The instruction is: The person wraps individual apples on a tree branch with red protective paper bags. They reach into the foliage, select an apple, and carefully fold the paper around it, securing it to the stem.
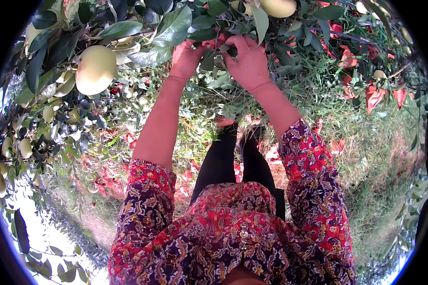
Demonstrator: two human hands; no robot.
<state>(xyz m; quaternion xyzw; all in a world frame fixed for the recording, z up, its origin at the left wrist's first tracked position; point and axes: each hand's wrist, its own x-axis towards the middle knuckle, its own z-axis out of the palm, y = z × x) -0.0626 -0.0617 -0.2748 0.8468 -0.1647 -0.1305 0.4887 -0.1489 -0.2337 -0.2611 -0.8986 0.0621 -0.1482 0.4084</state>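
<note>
Both of my hands are raised into the leafy branches of a fruit tree, at the top middle. My left hand (186, 58) and my right hand (248, 60) meet close together on a piece of red paper or film (215, 42) among the leaves. The fingers of both hands are bent onto this red piece; leaves partly cover the fingertips. What the red piece encloses is hidden. A pale yellow-green apple (96, 70) hangs to the left of my left hand, and another pale apple (279, 7) hangs above my right hand.
More pale fruit (25, 148) hangs in the branches at the left. Red pieces of paper or film (374, 98) lie or hang low at the right, and others (187, 175) are scattered on the grass around my legs. Leafy twigs (401, 217) reach down at the right rim.
</note>
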